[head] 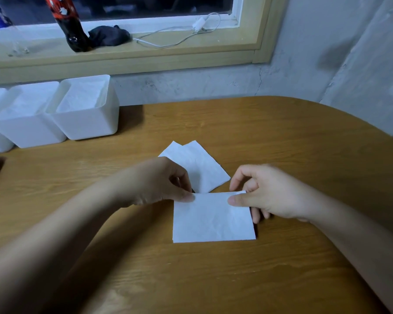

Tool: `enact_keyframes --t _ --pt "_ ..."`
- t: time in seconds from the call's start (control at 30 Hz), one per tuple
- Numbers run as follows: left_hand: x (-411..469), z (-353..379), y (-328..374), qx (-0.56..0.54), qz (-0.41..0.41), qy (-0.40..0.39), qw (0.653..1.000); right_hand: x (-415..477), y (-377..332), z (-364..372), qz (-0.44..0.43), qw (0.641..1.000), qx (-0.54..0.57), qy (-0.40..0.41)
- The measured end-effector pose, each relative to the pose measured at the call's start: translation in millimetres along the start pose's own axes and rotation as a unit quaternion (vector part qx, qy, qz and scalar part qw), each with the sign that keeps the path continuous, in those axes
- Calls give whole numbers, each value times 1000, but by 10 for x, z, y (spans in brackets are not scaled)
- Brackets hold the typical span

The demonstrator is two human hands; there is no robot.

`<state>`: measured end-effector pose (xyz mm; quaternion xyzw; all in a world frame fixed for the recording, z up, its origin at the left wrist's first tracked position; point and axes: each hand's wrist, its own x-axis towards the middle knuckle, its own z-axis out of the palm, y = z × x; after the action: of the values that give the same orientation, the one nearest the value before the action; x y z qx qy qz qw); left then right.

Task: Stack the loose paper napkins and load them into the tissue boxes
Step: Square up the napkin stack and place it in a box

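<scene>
Two forearms come in from the lower corners, and they meet over the middle of the wooden worktop [281, 143]. Between the two hands is one white napkin [213, 219]. The left hand [159, 182] pinches its upper left corner between thumb and forefinger, with the other fingers curled under. The right hand [266, 196] pinches the upper right corner in the same way, and its lower fingers are behind the right edge of the paper. The napkin hangs square below both hands. Its lower edge is close to the worktop, but I cannot tell if it touches. I also cannot tell if it is one sheet or a few sheets together.

Just beyond the hands, two loose napkins [200, 164] lie flat on the worktop. One partly covers the other, and both are turned at an angle. Their near corner comes into the gap between the two hands, and the left hand hides part of them.

Far to the left of the left hand, three white tissue boxes [89, 125] stand side by side against the wall. The two at the right are open and hold white paper, and the third is cut by the picture edge. Beyond them, on the windowsill [145, 53], I count one dark bottle [70, 26], one dark cloth [109, 36] and one white cable [179, 39].
</scene>
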<state>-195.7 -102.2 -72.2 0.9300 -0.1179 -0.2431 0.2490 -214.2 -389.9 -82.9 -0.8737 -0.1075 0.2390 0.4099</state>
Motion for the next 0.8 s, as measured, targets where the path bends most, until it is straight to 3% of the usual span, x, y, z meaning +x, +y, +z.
enact_keyframes --t 0.3,0.47,0.8 --pt "-15 114 -39 46 -5 63 997 27 29 94 1 992 -113 59" --pt "-25 116 -43 55 -2 53 997 19 24 83 -8 984 -168 62" --pt "-125 10 -15 6 71 48 996 -38 -28 114 -16 983 -184 -14"
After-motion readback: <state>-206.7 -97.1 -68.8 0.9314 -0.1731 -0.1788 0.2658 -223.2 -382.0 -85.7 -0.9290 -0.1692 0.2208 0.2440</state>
